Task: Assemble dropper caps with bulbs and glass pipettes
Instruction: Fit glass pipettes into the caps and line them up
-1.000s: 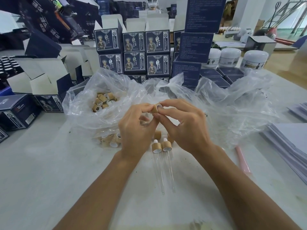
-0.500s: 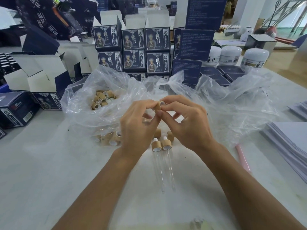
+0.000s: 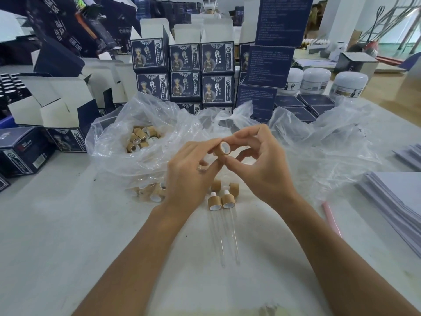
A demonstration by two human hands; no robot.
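One cap between both hands

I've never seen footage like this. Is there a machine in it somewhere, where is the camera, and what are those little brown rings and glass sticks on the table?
There is no machine here: these are a person's two bare hands, filmed by a wide-angle camera worn on the head and looking down at the work. The left hand and right hand together hold one brown dropper cap in a fingertip grip, its white-lined opening turned toward the camera. On the white table, just below the hands, lie two finished droppers: brown caps with white bulbs and long clear glass pipettes. Behind them, a clear plastic bag holds more loose caps. Dark printed boxes are stacked at the back, with white jars to the right.
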